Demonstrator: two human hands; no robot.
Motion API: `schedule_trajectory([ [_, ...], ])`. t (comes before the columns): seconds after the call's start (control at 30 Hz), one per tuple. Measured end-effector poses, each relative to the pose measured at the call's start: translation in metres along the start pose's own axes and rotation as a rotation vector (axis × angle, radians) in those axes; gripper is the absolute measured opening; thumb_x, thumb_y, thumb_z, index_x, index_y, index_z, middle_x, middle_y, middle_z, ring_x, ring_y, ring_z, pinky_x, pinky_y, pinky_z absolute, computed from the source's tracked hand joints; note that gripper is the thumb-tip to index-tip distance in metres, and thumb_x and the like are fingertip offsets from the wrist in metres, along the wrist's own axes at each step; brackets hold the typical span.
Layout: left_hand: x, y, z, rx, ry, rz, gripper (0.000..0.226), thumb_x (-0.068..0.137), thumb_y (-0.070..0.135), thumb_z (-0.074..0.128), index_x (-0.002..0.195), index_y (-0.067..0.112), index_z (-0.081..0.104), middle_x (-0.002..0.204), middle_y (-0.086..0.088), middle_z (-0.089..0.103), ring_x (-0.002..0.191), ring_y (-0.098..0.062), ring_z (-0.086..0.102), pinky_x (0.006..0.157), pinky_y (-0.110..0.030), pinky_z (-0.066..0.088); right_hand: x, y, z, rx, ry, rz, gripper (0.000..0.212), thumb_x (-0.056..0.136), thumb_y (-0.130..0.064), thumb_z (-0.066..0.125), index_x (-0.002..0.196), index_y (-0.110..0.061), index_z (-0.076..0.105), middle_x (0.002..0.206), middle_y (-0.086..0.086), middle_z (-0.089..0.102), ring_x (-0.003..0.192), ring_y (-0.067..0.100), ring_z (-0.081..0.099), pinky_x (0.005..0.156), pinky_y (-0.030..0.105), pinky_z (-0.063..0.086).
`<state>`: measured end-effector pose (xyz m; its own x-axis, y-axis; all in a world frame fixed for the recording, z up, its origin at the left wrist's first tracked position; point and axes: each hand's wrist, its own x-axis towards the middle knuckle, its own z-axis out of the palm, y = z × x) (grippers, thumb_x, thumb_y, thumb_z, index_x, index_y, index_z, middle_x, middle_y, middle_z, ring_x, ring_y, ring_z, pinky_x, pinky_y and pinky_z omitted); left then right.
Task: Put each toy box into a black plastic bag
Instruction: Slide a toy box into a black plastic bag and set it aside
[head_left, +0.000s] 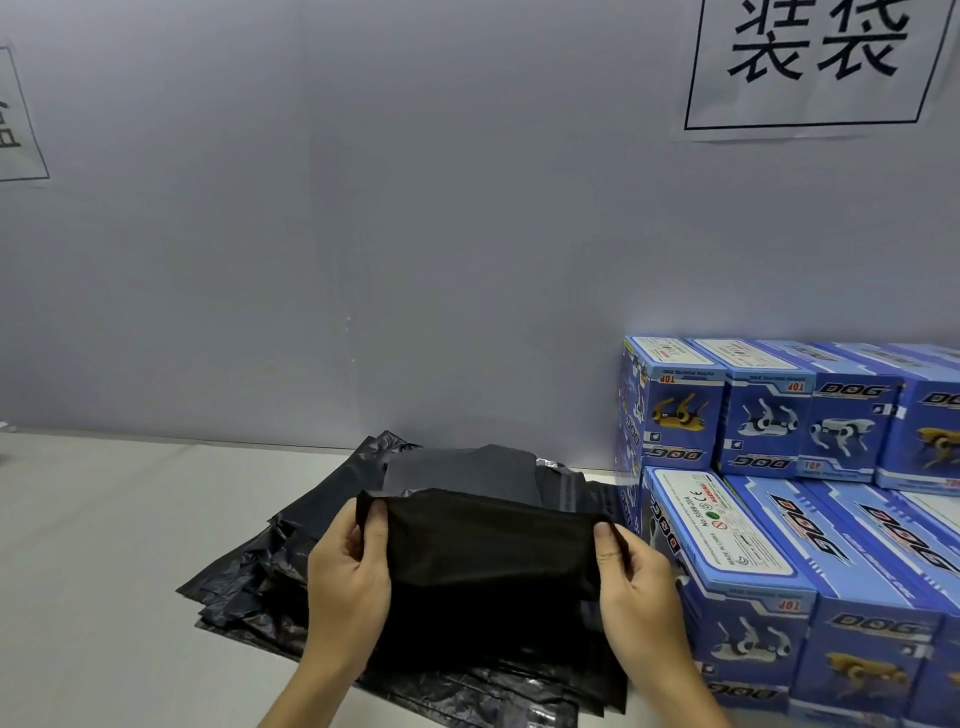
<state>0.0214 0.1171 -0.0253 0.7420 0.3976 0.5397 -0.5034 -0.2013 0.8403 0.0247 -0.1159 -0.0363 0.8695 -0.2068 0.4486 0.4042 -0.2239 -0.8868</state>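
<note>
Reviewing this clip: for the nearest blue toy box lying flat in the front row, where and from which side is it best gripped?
Probably across the long side walls of the front-row box, coming from above and the left: its white-label face points up, its left side is free beside the bag pile, while another box flanks its right. Both the left hand and right hand currently hold the black bag open.

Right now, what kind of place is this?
Likely a packing station in a warehouse or small factory: stacked identical blue toy boxes, a pile of black plastic bags on the table, and a printed sign on the wall.
</note>
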Motion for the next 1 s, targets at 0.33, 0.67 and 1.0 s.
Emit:
schedule_trajectory([
  [0.33,0.005,-0.019,0.001,0.252,0.073,-0.462,0.041,0.092,0.02,0.058,0.058,0.01,0.037,0.054,-0.003,0.034,0.056,-0.019,0.033,0.057,-0.033,0.025,-0.002,0.016,0.018,-0.233,-0.077,0.196,0.048,0.102,-0.028,0.051,0.058,-0.01,0.047,0.048,-0.001,0.048,0.049,0.007,0.045,0.053,0.026,0.033],
  [0.67,0.001,-0.011,-0.001,0.512,0.007,-0.198,0.027,0.088,0.013,0.066,0.067,0.009,0.051,0.064,0.001,0.052,0.065,-0.019,0.047,0.061,-0.034,0.034,-0.018,0.004,0.032,-0.375,-0.001,0.175,0.025,0.096,-0.035,0.061,0.074,-0.029,0.052,0.068,-0.007,0.061,0.068,0.009,0.059,0.055,0.019,0.041],
  [1.0,0.001,-0.006,-0.007,0.598,-0.043,0.24,0.046,0.078,-0.004,0.078,0.06,0.018,0.043,0.053,0.007,0.042,0.056,-0.015,0.045,0.053,-0.015,0.036,-0.025,-0.011,0.031,-0.602,-0.005,-0.242,0.029,0.082,0.005,0.069,0.082,-0.022,0.061,0.086,-0.012,0.052,0.079,0.007,0.054,0.066,0.009,0.041],
])
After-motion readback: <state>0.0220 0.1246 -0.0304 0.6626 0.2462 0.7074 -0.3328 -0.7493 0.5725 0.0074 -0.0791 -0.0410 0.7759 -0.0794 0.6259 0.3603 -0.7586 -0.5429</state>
